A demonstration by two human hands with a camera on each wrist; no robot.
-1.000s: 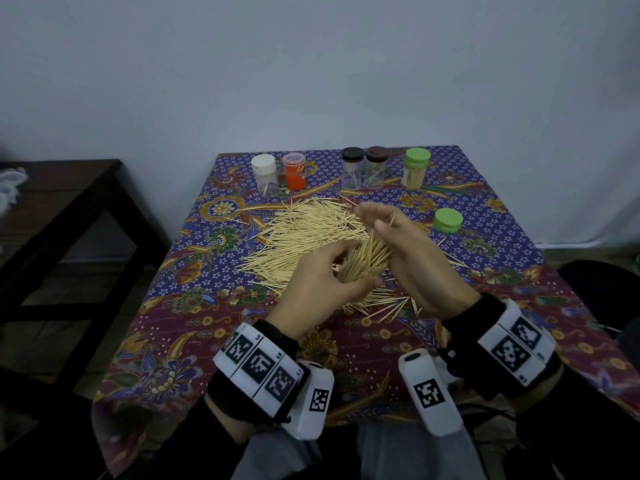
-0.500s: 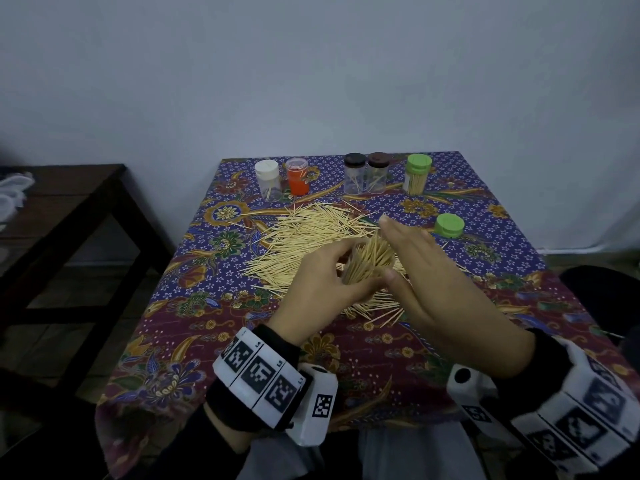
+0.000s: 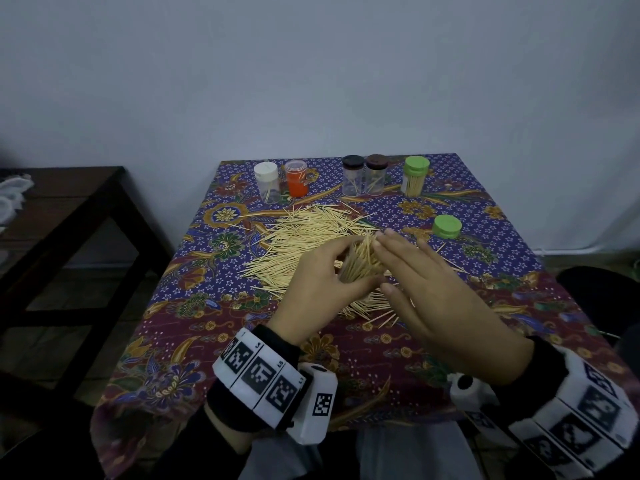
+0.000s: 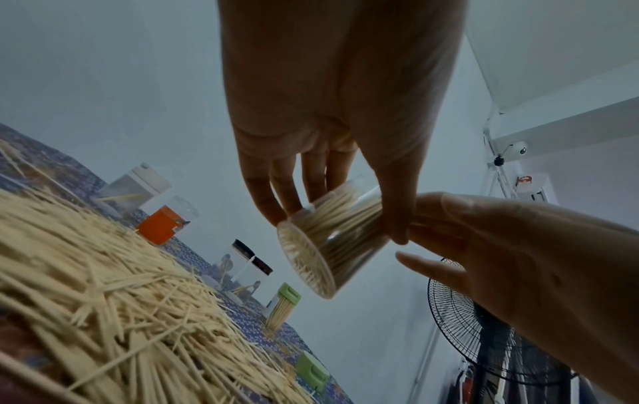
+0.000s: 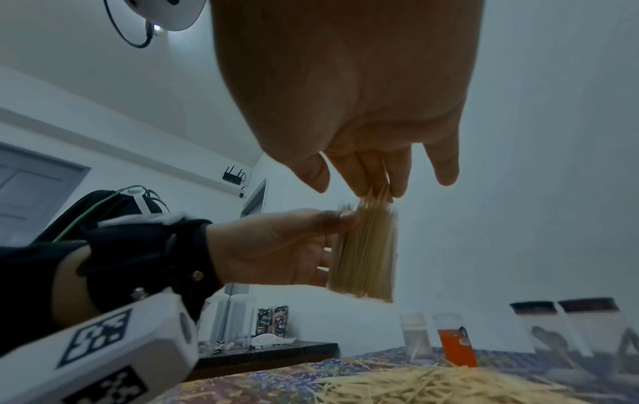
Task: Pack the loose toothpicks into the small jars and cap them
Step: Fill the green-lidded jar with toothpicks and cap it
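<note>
Clear jar (image 4: 332, 240) packed with toothpicks (image 5: 363, 254)

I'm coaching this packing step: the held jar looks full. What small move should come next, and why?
Probably press the protruding tips down with the right hand, then reach for the loose green cap. The left hand grips an uncapped clear jar packed with toothpicks, some poking above its rim.

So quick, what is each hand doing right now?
Left hand: grips a clear jar packed with toothpicks, held above the table.
Right hand: open, straight fingers touching the toothpick tips at the jar's mouth.
</note>
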